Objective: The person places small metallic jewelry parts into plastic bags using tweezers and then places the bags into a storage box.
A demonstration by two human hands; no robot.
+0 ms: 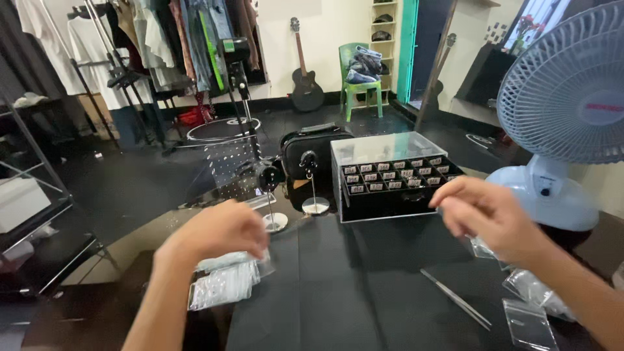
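Black table (338,286), clothing racks behind. Left hand (218,231) over clear plastic bags (224,283) — fingers curled, grip indeterminate. Right hand (487,214) raised — fingers pinched, contents indiscernible, near compartmented black case (396,185).

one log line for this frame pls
left hand: over clear bags | right hand: raised, holds nothing visible | tweezers: on black table | display case: behind

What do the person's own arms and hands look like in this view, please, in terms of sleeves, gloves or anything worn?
Both arms come in from the bottom edge, bare as far as the frame shows: no sleeves are visible. The left hand and right hand wear no gloves. No watch, bracelet or ring can be made out, though the hands are motion-blurred, so small items could be missed.
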